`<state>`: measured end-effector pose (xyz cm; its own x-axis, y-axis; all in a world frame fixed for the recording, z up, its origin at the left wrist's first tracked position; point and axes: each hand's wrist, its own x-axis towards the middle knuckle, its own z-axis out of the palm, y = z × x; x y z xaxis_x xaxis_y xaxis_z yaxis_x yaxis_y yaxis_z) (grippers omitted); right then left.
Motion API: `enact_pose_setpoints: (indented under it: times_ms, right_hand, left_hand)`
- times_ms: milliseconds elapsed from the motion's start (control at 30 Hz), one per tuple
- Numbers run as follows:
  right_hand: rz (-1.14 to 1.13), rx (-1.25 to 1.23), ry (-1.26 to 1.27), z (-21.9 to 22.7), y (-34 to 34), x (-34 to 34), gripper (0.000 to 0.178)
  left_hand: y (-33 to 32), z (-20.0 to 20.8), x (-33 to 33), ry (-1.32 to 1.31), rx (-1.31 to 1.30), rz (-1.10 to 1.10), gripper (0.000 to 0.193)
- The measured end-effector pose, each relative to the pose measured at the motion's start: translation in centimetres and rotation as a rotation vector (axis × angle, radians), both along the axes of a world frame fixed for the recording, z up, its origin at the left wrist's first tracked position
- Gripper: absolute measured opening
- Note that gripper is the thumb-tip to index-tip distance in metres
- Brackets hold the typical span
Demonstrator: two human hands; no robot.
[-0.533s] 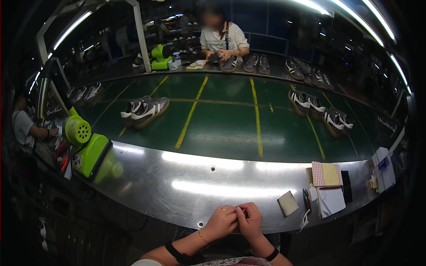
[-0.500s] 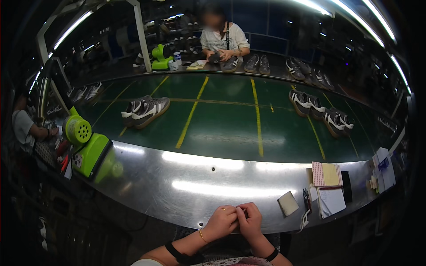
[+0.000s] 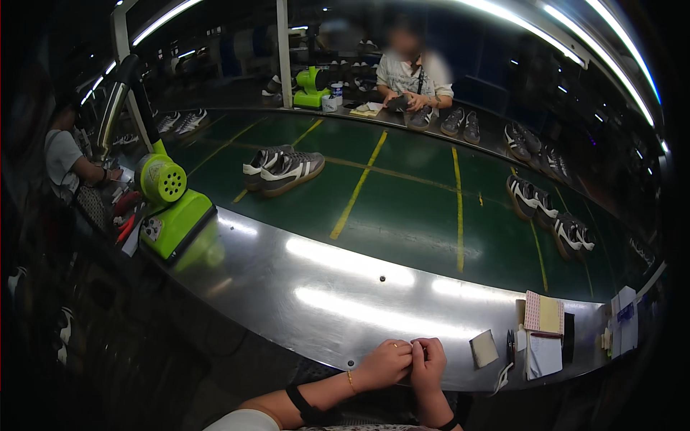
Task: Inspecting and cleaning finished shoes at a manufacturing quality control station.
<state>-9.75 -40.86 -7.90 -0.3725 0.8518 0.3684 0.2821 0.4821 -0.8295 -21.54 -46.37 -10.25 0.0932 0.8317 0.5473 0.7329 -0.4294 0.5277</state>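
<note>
My left hand (image 3: 389, 364) and my right hand (image 3: 428, 365) meet over the near edge of a shiny metal worktop (image 3: 273, 287). Fingertips are pinched together and touch those of the other hand; whatever is between them, if anything, is hidden. The left hand wears a ring and a thin bracelet, and dark bands circle both forearms. Closest to the right hand lies a pale square pad (image 3: 484, 349). Beside that are small dark-handled snippers (image 3: 511, 345) and an open notebook (image 3: 543, 356) with a pen across it.
A green conveyor belt (image 3: 402, 208) with yellow lines carries grey sneakers (image 3: 291, 172) at left and more sneakers (image 3: 535, 197) at right. A lime-green machine (image 3: 176, 215) stands at the worktop's left end. Across the belt, a person (image 3: 413, 75) handles a dark shoe.
The view has turned left and tilted, so the surroundings sit farther right in the picture. My hands stay pinched together, and the sneakers keep their places against the belt's yellow lines.
</note>
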Motion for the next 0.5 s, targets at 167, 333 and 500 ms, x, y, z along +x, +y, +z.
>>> enact_pose_setpoints:
  times_ms: [167,333,500]
  right_hand:
    - [-0.036,0.050,-0.027,-1.3,0.3,0.1,0.010]
    - [-0.028,-0.025,-0.004,-1.7,0.1,0.0,0.012]
    - [-0.013,0.035,-0.007,-1.9,0.2,-0.1,0.013]
  left_hand:
    - [0.1,-0.1,0.0,-0.048,0.016,-0.031,0.020]
    - [0.1,-1.0,0.1,-0.064,0.067,-0.002,0.018]
    - [0.0,-1.1,-0.2,-0.130,0.042,-0.017,0.016]
